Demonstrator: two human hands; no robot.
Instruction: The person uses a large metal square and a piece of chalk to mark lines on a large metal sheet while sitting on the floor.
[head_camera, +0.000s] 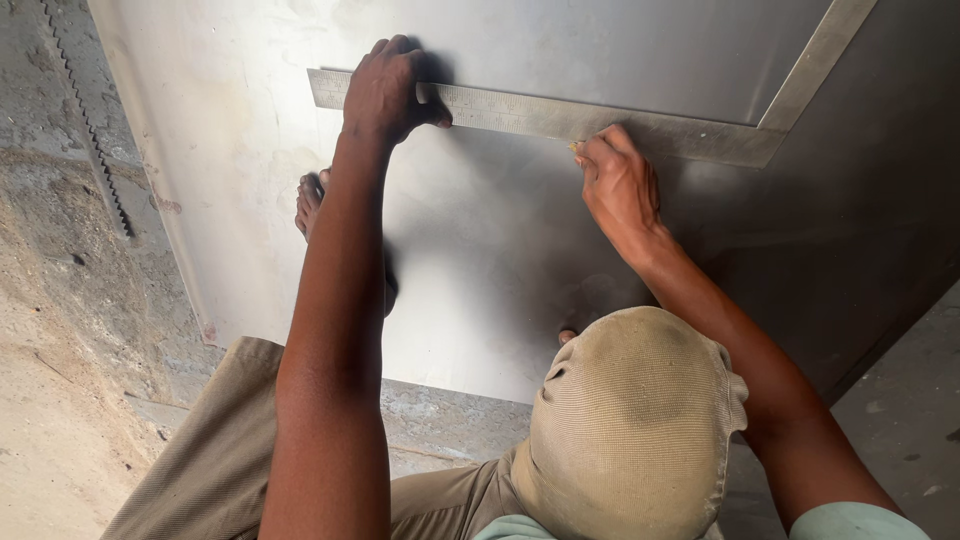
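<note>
Here the steel square (560, 118) lies under the left hand (385, 90), just above the right hand (618, 182).

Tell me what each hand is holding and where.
The left hand presses the steel square flat near its left end. The right hand pinches a small yellowish marker against the square's lower edge.
</note>
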